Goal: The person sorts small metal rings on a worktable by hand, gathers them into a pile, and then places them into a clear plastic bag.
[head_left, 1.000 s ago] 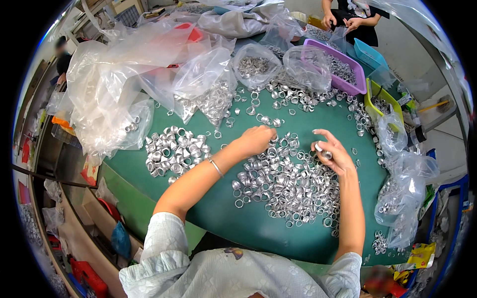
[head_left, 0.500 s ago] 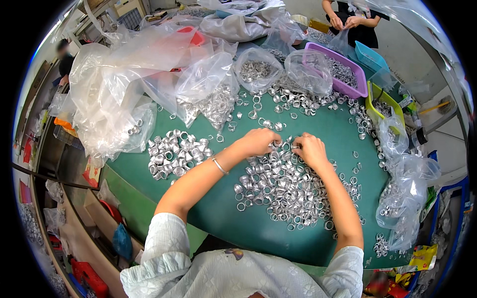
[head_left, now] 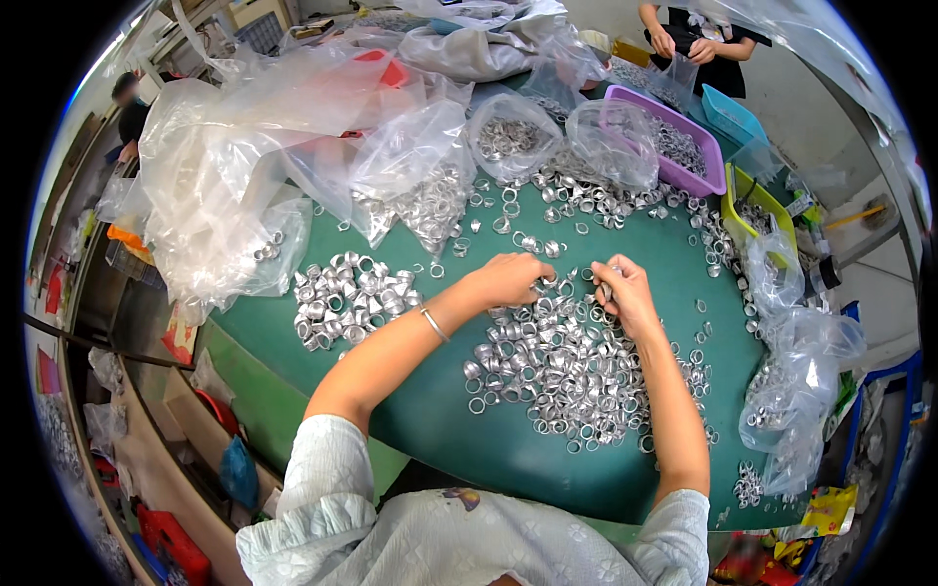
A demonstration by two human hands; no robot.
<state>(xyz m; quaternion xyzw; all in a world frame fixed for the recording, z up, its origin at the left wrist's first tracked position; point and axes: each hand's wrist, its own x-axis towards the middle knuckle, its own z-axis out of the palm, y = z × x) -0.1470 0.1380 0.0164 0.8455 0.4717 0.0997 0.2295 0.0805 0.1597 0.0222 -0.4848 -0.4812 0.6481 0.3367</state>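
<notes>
A broad heap of silver metal rings (head_left: 562,366) lies on the green tabletop in front of me. At its far edge my left hand (head_left: 510,280) is bent palm down, fingers closed. Rings touch its fingertips, but what it grips is hidden. A bangle (head_left: 432,324) circles that wrist. My right hand (head_left: 627,295) is raised slightly over the heap's far right side, its fingers curled around silver rings (head_left: 608,287); how many cannot be told. To the left of my left forearm sits a second, smaller pile of rings (head_left: 342,298).
Clear plastic bags (head_left: 420,200) with rings stand along the far side. A purple basket (head_left: 718,181), a lime-green basket (head_left: 782,217) and a blue basket (head_left: 733,115) are at the far right. More bags (head_left: 796,391) line the right edge. Another person's hands (head_left: 699,49) work at a bag beyond.
My right hand has lifted and turned, drawing its fingers in, so rings now show in its grip. The left hand has stayed nearly in place.
</notes>
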